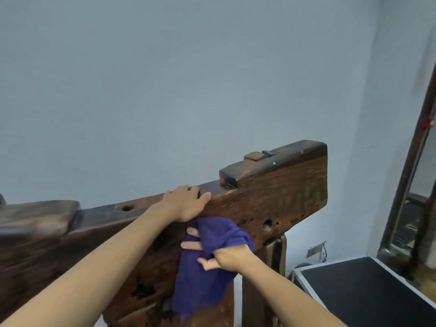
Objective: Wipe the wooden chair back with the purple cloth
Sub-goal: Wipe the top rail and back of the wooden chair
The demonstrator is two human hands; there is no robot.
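The wooden chair back (278, 197) is a thick, dark brown rustic slab with knot holes, running from lower left up to the right. My left hand (186, 202) grips its top edge, fingers curled over the rim. Just below, my right hand (224, 256) holds the purple cloth (207, 263) pressed flat against the front face of the slab. The cloth is bunched under my fingers and hangs down loosely below them.
A pale blue-grey wall (165, 79) stands behind the chair. At lower right sits a black case with a metal rim (368, 286). A dark-framed mirror or door (415, 185) leans along the right edge. A wall socket (316, 250) shows behind the chair post.
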